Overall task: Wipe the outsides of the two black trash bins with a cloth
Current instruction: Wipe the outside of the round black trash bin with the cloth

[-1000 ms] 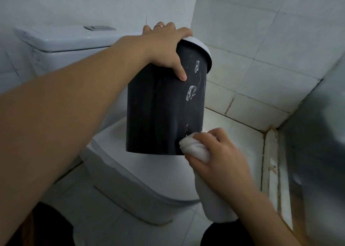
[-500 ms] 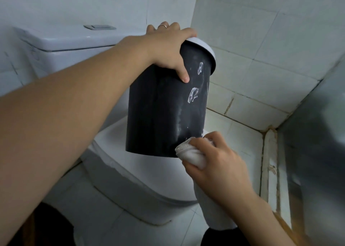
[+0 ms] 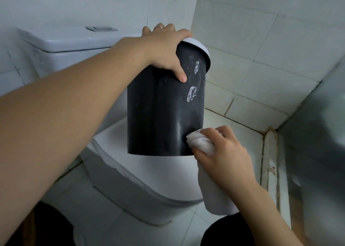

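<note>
Currently left hand (image 3: 164, 51) grips bin (image 3: 164, 115) rim; right hand (image 3: 224, 152) presses bunched cloth (image 3: 199, 143) low on wall. White smears (image 3: 192, 93) remain; second bin unseen.

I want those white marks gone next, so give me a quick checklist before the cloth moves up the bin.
1. Left hand grips bin at its rim: ok.
2. Right hand holds cloth: ok.
3. Cloth touches bin wall, low down: ok.
4. White marks wiped: not ok.
5. Path up to the marks free: ok.
6. Far side clean: cannot tell.
</note>
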